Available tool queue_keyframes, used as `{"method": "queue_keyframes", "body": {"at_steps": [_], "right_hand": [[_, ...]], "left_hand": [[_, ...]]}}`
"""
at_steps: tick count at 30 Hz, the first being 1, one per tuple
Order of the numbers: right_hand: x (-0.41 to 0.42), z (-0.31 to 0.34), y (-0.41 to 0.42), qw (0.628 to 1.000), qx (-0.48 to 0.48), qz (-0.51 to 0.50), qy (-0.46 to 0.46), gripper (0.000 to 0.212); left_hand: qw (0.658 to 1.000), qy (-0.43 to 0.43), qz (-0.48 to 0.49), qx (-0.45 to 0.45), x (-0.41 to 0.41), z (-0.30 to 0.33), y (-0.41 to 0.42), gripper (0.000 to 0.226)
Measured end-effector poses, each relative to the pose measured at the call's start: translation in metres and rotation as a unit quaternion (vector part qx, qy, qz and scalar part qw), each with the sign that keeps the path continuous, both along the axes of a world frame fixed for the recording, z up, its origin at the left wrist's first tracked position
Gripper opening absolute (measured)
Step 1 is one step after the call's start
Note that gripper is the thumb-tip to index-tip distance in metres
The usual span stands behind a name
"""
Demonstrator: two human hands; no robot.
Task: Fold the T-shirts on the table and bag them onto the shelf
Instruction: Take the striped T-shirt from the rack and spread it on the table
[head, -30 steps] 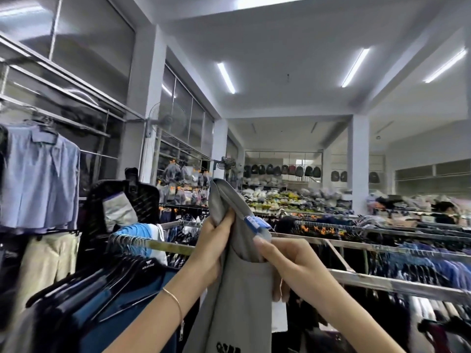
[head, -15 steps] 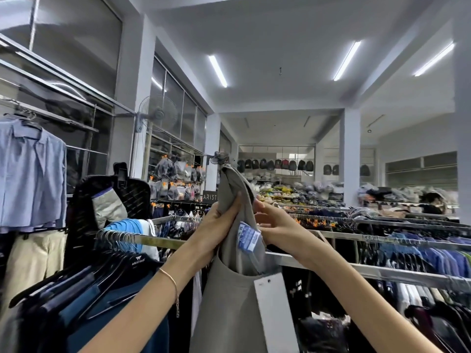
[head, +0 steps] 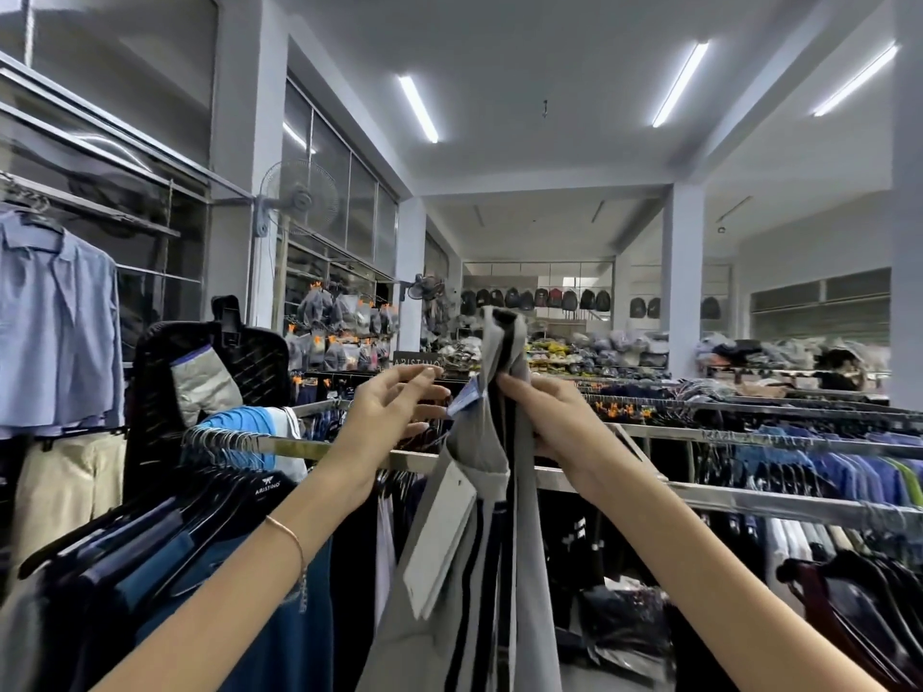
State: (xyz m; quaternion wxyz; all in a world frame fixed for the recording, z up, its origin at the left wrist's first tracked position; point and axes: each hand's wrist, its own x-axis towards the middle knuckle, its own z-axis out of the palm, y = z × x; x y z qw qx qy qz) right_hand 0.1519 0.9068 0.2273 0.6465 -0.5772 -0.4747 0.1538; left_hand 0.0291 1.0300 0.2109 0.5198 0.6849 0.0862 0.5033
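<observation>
T-shirt: the grey T-shirt [head: 492,566] hangs in front of me, held up at its top end, with dark stripes running down its length; it drops past the near edge of view between my two forearms.
Tags: a white card tag [head: 439,536] hangs against the shirt's left side, and a small blue label [head: 464,401] sticks out to the left near the top.
Right hand: my right hand [head: 554,417] grips the shirt near its top, fingers curled round the bunched cloth, and carries its weight.
Left hand: my left hand [head: 394,409] is just left of the shirt, fingers spread and relaxed, holding nothing; the fingertips are close to the blue label, but I cannot tell whether they touch it.
Bracelet: a thin bracelet [head: 289,534] sits on my left forearm.
Rail: a metal clothes rail [head: 749,501] runs left to right behind the shirt, with dark and blue garments hanging from it.
Near left: black hangers [head: 220,484] carry dark blue shirts on a rack.
Far left: a light blue shirt [head: 55,322] hangs high on the wall rack, and a wall fan [head: 299,197] is fixed to a pillar beyond it.
Far end: backpacks [head: 537,298] hang in a row on the back wall above piled goods.
</observation>
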Motion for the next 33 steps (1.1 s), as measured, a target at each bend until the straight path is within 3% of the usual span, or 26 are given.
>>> {"method": "queue_keyframes", "body": {"at_steps": [5,9,12,15,18,21,26,28,31,33], "right_hand": [[0.013,0.013,-0.001,0.994,0.045,-0.005,0.100,0.018],[0.016,0.017,0.005,0.988,0.054,-0.025,0.140,0.014],[0.014,0.018,0.008,0.987,0.054,-0.039,0.147,0.029],[0.009,0.017,0.008,0.985,0.063,-0.037,0.154,0.030],[0.009,0.018,0.003,0.986,0.069,-0.043,0.148,0.020],[0.015,0.018,-0.003,0.983,0.071,-0.050,0.164,0.022],[0.024,0.014,-0.016,0.976,0.046,-0.038,0.211,0.018],[0.029,0.010,-0.020,0.977,0.028,-0.036,0.208,0.023],[0.028,-0.001,-0.026,0.984,-0.024,-0.079,0.160,0.048],[0.021,-0.009,-0.034,0.987,-0.067,-0.122,0.083,0.083]], "left_hand": [[0.998,-0.019,0.043,0.035,-0.017,-0.007,0.000,0.026],[0.984,-0.061,0.082,0.149,-0.029,-0.013,-0.014,0.031],[0.964,0.044,0.055,0.255,-0.032,-0.017,-0.026,0.047],[0.930,0.187,0.101,0.301,-0.023,-0.027,-0.026,0.056],[0.921,0.238,0.100,0.291,-0.014,-0.036,-0.014,0.039],[0.943,0.246,0.016,0.224,-0.011,-0.038,-0.002,0.018],[0.984,0.159,-0.061,0.054,-0.003,-0.038,-0.002,0.019],[0.992,0.112,-0.044,0.022,-0.001,-0.035,-0.003,0.022],[0.999,0.035,0.018,0.028,-0.003,-0.029,-0.001,0.025],[0.988,0.040,0.078,0.131,-0.006,-0.025,0.003,0.026]]}}
